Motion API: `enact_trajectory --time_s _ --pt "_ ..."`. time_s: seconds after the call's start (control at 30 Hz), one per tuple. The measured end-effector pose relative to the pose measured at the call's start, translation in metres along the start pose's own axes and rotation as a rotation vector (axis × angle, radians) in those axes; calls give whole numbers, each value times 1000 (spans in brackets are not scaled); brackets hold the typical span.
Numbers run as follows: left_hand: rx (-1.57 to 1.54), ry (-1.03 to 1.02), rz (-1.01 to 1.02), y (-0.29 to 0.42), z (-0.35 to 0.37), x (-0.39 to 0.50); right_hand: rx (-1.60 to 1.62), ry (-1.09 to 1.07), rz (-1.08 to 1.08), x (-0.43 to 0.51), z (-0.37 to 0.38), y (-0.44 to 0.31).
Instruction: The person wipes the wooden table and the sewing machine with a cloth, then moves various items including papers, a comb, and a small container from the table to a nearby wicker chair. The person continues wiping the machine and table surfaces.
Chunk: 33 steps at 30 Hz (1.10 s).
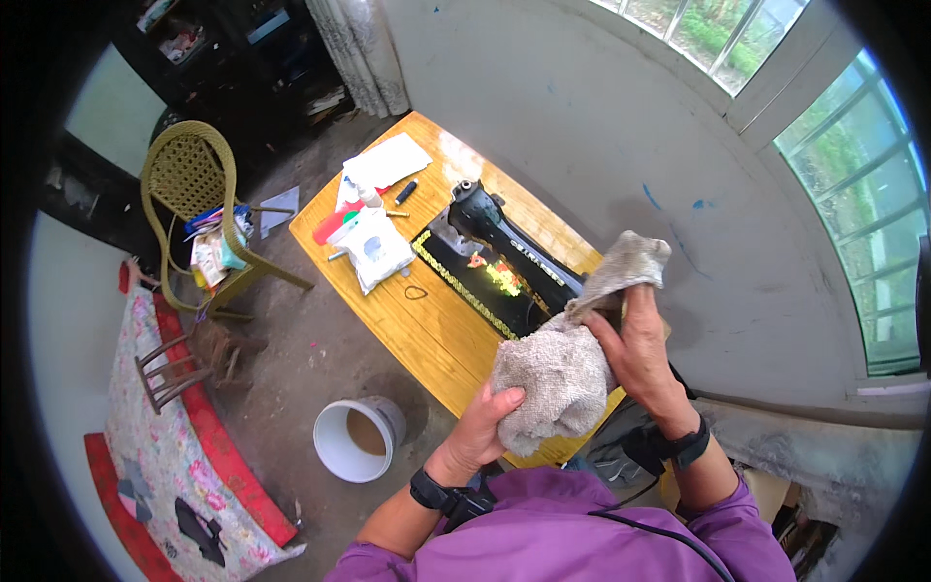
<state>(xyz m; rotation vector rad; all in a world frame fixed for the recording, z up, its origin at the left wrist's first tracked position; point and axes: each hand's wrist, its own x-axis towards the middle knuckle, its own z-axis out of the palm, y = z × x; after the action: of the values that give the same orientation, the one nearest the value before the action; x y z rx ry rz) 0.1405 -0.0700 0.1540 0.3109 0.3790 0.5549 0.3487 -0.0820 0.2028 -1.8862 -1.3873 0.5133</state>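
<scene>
A greyish terry cloth point(554, 382) is bunched between my two hands at the near end of a black sewing machine point(520, 251). My left hand point(476, 425) grips the cloth's lower left side, thumb on top. On the other side, my right hand point(640, 356) holds its upper part, where a flap point(629, 262) sticks up past the fingers. The cloth hides the near end of the machine, so contact beneath it cannot be made out. The machine's flat bed point(465, 284) bears a yellow patterned border and a floral decal.
The wooden table point(385, 298) also holds a white plastic bag point(374, 251), a small bottle point(367, 193), a dark thread spool point(406, 192), white paper point(389, 160) and a rubber band point(415, 292). A white bucket point(342, 465) with brownish liquid stands on the floor. A wicker chair point(189, 171) stands beyond.
</scene>
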Motion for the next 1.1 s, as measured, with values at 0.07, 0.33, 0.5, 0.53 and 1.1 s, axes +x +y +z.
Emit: enact_trajectory --time_s 0.07,0.33,0.5,0.53,1.1 --pt "40 16 26 21 -14 7 -368 -48 -47 17 19 -13" --pt "-178 174 -15 49 -106 32 -835 -46 -236 90 137 7" --pt "-82 243 115 81 -127 48 -726 201 -210 122 180 -2" --pt "-27 211 129 86 -127 45 -729 222 -261 122 178 -1" --pt "355 -227 -405 71 -37 35 -794 278 -53 -1 34 5"
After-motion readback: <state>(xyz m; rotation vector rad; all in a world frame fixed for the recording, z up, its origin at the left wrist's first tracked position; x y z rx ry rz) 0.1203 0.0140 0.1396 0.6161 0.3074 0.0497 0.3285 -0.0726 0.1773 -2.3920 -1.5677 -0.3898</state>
